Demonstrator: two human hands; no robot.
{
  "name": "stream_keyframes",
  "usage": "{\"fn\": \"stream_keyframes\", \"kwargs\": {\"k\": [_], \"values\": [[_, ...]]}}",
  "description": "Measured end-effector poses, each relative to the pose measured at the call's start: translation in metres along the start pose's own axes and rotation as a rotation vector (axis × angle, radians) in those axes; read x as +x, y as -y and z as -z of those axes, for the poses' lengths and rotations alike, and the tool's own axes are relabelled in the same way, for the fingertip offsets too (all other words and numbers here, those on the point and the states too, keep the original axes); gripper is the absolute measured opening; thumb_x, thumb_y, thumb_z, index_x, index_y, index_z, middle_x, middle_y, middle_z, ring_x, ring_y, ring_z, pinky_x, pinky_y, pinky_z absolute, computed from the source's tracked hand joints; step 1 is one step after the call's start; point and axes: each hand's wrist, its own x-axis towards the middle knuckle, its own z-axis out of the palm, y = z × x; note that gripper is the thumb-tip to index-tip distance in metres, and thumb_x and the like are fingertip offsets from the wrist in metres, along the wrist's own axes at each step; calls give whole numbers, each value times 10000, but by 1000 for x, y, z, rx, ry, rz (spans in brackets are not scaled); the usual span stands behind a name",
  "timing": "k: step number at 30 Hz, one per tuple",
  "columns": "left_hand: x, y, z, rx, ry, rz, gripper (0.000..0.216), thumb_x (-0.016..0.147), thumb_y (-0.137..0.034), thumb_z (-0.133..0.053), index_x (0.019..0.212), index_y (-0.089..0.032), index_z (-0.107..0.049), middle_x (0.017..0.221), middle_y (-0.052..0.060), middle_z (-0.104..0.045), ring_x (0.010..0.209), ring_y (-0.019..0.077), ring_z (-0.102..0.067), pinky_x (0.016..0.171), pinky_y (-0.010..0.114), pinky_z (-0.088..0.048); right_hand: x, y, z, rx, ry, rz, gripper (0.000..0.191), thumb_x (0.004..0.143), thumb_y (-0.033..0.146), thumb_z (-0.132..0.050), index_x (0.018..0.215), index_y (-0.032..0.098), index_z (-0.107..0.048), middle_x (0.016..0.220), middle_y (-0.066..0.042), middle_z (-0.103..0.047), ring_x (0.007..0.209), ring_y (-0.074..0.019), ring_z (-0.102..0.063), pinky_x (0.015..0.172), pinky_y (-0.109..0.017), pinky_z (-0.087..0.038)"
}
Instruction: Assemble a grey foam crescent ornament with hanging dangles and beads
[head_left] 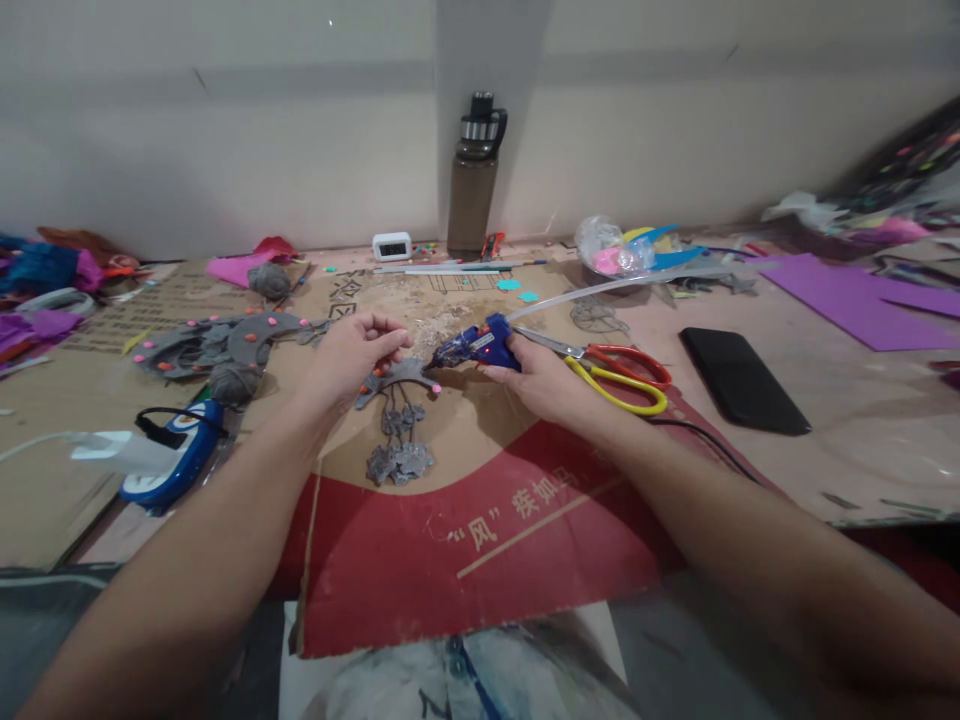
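A blue hot glue gun (489,342) lies in the grip of my right hand (541,378), its nozzle pointing left and a long whitish glue stick trailing out behind. Just left of the nozzle is my left hand (364,350), its fingers curled and thumb pressed near them; whatever they pinch, if anything, is too small to make out. Below these fingers, a curved grey felt piece (405,374) with orange and pink dots lies on the cardboard (465,440). Grey cut-out flowers (400,463) hang from it on thin strands. Beside my right hand rest scissors (626,378) with red and yellow handles.
A black phone (742,380) and purple sheets (862,300) lie at right. At left are a blue power strip (174,458) and a larger dotted grey felt piece (259,345). A bottle (472,195) and small white clock (391,246) stand by the wall.
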Motion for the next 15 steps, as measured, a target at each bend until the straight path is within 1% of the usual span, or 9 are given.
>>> {"fn": "stream_keyframes", "kwargs": {"k": [3, 8, 15], "values": [[-1, 0, -1, -4, -1, -1, 131, 704, -230, -700, 756, -143, -617, 704, 38, -646, 525, 76, -521, 456, 190, -379, 0, -1, 0, -4, -8, 8, 322, 847, 320, -581, 1147, 202, -564, 1076, -95, -651, 974, -251, -600, 863, -394, -466], [0, 0, 0, 5, 13, -7, 164, 684, -268, -716, 748, -146, -628, 634, 9, -608, 502, 72, -498, 457, 195, -373, 1, -3, -1, -59, -18, 30, 346, 853, 349, -571, 1164, 196, -565, 1082, -91, -656, 986, -250, -606, 863, -380, -469], [-1, -1, -1, 39, 4, -13, 183, 663, -290, -734, 748, -147, -658, 653, 16, -623, 513, 73, -494, 464, 200, -361, -6, 9, 6, -192, 10, 28, 302, 874, 361, -536, 1107, 175, -580, 1080, -127, -661, 969, -276, -617, 823, -382, -469]]}}
